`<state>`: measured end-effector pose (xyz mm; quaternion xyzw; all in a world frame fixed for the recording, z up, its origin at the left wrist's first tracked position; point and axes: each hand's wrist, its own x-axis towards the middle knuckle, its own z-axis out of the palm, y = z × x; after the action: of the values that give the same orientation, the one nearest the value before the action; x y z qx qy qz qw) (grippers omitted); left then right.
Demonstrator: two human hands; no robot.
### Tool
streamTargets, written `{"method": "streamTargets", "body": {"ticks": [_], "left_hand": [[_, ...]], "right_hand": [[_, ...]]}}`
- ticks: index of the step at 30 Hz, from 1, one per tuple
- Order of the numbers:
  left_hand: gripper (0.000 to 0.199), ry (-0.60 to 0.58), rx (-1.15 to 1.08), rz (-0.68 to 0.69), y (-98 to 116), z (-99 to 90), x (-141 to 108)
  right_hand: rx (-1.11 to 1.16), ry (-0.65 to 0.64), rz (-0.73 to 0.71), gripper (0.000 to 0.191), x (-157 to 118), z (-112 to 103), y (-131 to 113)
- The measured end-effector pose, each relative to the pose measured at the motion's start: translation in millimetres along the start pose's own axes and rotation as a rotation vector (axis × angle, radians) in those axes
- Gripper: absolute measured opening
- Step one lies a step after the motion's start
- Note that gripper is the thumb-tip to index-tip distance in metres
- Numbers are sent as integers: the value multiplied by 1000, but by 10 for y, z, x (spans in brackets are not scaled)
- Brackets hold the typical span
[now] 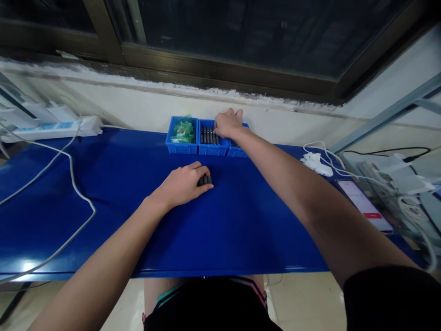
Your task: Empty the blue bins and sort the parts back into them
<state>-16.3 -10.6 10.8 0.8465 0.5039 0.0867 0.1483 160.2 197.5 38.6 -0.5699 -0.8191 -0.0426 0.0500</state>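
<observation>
My left hand (186, 183) rests on the blue table, its thumb and fingers closed around a few short black cylinders (205, 179) set side by side. Their far ends are hidden under the fingers. Farther back, my right hand (228, 123) reaches over the middle blue bin (212, 149), fingers bent down at its right side. In that bin stands a row of dark, slim, pen-like pieces (209, 136). What the right fingertips grip, if anything, is hidden. Under my right wrist, another blue bin (234, 151) is partly covered and shows dark contents.
Left of the middle bin, a blue bin (182, 148) holds green plastic wrapping (183, 130). A power strip (51, 131) with white cables lies back left. At right are a phone (363, 205) and a white charger with cable (316, 164). A wall and window stand behind.
</observation>
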Motion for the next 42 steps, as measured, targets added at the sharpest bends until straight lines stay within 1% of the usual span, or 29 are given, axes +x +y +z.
{"method": "streamTargets", "body": {"ticks": [2,5,12,15,17,18,19,20,21,22,23,24,25,26,28,30,31,32,34,39,42], "left_hand": [[32,-4,3,-3,8,-4,-3],[33,-9,4,-4,12,-6,-4],[33,-16,-1,-3,12,-5,-7],[32,-6,5,-6,21,0,-12],[33,-6,11,-12,20,4,-15],[34,-6,9,-16,15,6,-16],[35,-5,2,-19,6,9,-17],[36,-3,-11,-15,-9,12,-18],[38,3,-30,-3,-28,15,-19],[40,10,-50,16,-50,17,-21],[42,21,-68,37,-75,20,-23],[44,31,-81,56,-99,22,-25],[45,38,-90,68,-122,23,-27],[44,41,-95,76,-142,23,-29],[41,36,-104,88,-166,20,-31],[35,24,-112,99,-170,11,-29],[32,20,-112,101,-165,5,-27],[30,16,-112,101,-158,0,-26],[27,6,-111,93,-142,-9,-24],[23,17,-113,74,-122,5,-28],[23,24,-106,76,-122,19,-24]], "right_hand": [[-5,-3,8,7,-29,-34,-22],[-16,-26,24,9,-52,-81,-39],[-57,-84,54,27,-65,-133,-86],[-65,-99,64,31,-60,-156,-91],[-63,-107,66,30,-72,-220,-80],[-51,-87,68,29,-97,-272,-75],[-28,-41,68,28,-145,-334,-74],[8,30,63,28,-221,-401,-78],[58,128,47,29,-331,-468,-91],[117,224,25,30,-475,-525,-114],[181,286,-17,30,-653,-566,-146],[251,302,-70,30,-857,-585,-185],[318,292,-102,29,-1079,-578,-229],[365,256,-116,27,-1306,-547,-272],[419,156,-121,25,-1727,-425,-341],[464,22,-124,29,-2035,-273,-366],[481,-46,-141,32,-2134,-206,-363],[491,-96,-160,32,-2196,-150,-353],[500,-144,-182,27,-2228,-78,-330],[533,-137,-184,23,-2095,-2,-323],[555,-159,-199,16,-2061,44,-321]]}}
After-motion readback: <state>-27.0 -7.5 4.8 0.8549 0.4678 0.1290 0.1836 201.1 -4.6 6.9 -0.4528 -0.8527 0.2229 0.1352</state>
